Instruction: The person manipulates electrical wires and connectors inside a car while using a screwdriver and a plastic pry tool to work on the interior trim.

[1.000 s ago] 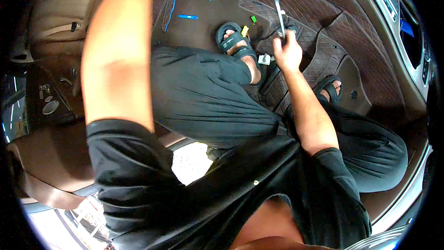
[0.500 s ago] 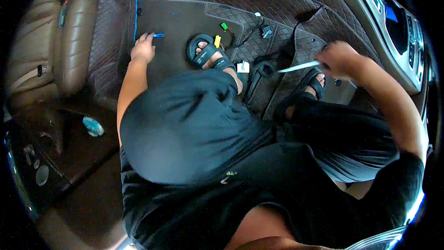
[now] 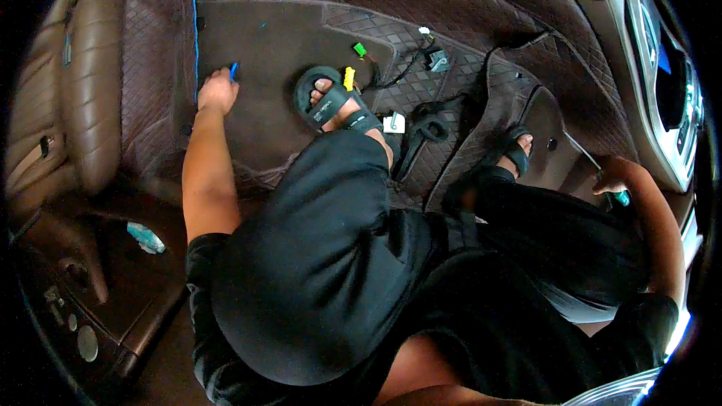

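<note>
My left hand (image 3: pixel 217 93) is closed over the carpeted floor mat, near its blue left edge. A small blue stick-like piece (image 3: pixel 234 71) pokes out of its fingers; its kind is hidden. Far to the right, my right hand (image 3: pixel 618 174) grips a screwdriver (image 3: pixel 581 149). Its long thin shaft points up and left, and part of its teal handle shows below the hand. Between the hands, my sandalled left foot (image 3: pixel 337 103) stands on the mat. The right foot (image 3: pixel 517 152) rests nearer the screwdriver.
Wiring plugs lie on the quilted floor: a green one (image 3: pixel 360 49), a yellow one (image 3: pixel 349 79), a white one (image 3: pixel 393 122) and a grey one (image 3: pixel 438 61). A brown leather seat (image 3: pixel 94 98) borders the left. The console (image 3: pixel 654 53) rises at the right. A teal-and-white packet (image 3: pixel 146 237) lies lower left.
My right hand has moved down and right with the screwdriver, which now points up-left. The blue piece in my left hand has turned from level to steep. The whole view has shifted slightly.
</note>
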